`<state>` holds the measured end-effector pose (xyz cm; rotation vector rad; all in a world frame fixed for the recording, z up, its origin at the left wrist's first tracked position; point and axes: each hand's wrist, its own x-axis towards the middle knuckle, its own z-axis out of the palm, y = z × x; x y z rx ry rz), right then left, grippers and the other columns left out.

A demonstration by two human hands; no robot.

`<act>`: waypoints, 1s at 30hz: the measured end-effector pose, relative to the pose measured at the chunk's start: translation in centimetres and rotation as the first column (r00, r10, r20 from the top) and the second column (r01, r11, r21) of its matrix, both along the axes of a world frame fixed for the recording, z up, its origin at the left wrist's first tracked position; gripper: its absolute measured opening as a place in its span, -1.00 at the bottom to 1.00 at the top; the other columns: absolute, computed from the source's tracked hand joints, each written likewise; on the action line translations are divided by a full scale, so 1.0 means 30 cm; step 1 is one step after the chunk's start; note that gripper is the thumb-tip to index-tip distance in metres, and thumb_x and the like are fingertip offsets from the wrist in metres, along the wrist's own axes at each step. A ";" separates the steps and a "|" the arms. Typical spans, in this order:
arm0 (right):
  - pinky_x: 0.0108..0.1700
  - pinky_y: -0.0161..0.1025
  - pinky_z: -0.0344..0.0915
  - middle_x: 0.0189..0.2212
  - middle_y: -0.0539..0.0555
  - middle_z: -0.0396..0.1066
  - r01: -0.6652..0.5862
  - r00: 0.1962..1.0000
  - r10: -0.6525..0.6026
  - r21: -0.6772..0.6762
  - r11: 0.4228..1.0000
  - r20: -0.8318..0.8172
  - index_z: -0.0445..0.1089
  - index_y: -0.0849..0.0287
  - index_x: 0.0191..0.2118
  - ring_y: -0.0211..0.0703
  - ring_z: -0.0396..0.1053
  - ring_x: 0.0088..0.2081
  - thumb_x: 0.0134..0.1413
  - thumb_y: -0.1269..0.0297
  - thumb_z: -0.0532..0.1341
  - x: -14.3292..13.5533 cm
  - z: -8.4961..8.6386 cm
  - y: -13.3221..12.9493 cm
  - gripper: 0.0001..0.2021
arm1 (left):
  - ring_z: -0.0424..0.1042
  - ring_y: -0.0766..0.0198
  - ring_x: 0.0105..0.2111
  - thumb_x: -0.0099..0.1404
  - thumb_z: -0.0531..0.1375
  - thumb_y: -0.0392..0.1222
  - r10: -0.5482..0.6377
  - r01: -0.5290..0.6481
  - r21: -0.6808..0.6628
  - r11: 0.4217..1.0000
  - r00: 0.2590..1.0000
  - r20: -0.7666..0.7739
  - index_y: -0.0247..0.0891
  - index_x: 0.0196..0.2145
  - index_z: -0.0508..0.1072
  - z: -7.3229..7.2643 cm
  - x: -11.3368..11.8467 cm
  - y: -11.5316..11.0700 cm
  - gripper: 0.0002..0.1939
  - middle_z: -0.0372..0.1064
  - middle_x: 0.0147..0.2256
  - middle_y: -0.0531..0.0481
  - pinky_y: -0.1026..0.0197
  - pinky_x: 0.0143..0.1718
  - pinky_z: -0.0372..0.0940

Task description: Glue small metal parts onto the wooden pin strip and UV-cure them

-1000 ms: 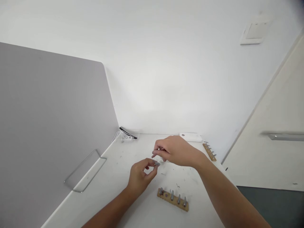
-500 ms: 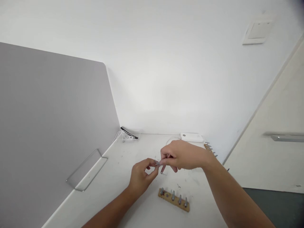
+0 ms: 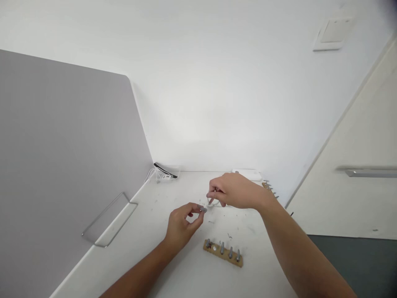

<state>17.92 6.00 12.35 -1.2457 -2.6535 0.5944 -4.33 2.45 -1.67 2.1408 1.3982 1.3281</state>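
My left hand (image 3: 182, 223) pinches a small grey tapered piece (image 3: 202, 209) between thumb and fingertips, above the white tabletop. Just up and to the right of it, my right hand (image 3: 231, 190) has its fingers closed and pointing down. Something small and shiny shows at its fingertips, too small to name, and it is apart from the grey piece. Below both hands lies a brown strip (image 3: 228, 258) with several similar grey pieces standing on it. One round white spot on the strip, near its left end, has no piece on it.
Dark crumbs and shavings (image 3: 230, 236) are scattered on the white table (image 3: 173, 194). At the back stand a white box (image 3: 248, 174) and a clear tray (image 3: 169, 171) with cables. Another strip (image 3: 269, 189) with pins lies by the right forearm. A grey panel (image 3: 68, 145) with a wire handle (image 3: 108, 219) borders the left.
My right hand has drawn away from the grey piece, opening a gap between the two hands. My left hand keeps its pinch on the piece. The whole view has shifted slightly.
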 end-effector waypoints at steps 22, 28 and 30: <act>-0.43 -0.27 0.17 -0.45 -0.02 0.59 -0.029 0.999 0.030 -0.116 0.993 0.010 0.46 0.11 -0.31 -0.20 0.45 -0.44 0.36 0.11 0.15 0.018 0.011 0.008 -0.73 | 0.56 0.24 -0.38 0.30 0.26 -0.21 0.014 -0.014 -0.031 0.999 1.000 -0.017 -0.17 -0.31 0.61 -0.004 0.003 0.009 -0.90 0.63 -0.33 0.03 0.21 -0.31 0.46; -0.45 -0.30 0.16 -0.50 -0.03 0.56 -0.183 0.983 0.174 -0.251 0.951 -0.057 0.44 0.12 -0.34 -0.22 0.45 -0.44 0.36 0.08 0.16 -0.009 0.034 -0.027 -0.71 | 0.51 0.26 -0.45 0.30 0.24 -0.21 0.018 -0.020 -0.024 1.000 0.998 -0.062 -0.19 -0.35 0.58 0.007 0.001 0.006 -0.89 0.59 -0.43 0.06 0.24 -0.34 0.45; -0.42 -0.31 0.15 -0.47 -0.03 0.57 -0.209 0.975 0.187 -0.216 0.954 -0.116 0.46 0.13 -0.30 -0.25 0.45 -0.43 0.38 0.10 0.14 -0.031 0.036 -0.031 -0.71 | 0.50 0.25 -0.45 0.29 0.25 -0.20 0.035 -0.037 -0.032 0.999 0.996 -0.084 -0.19 -0.36 0.58 0.006 -0.002 0.006 -0.89 0.57 -0.45 0.06 0.25 -0.39 0.43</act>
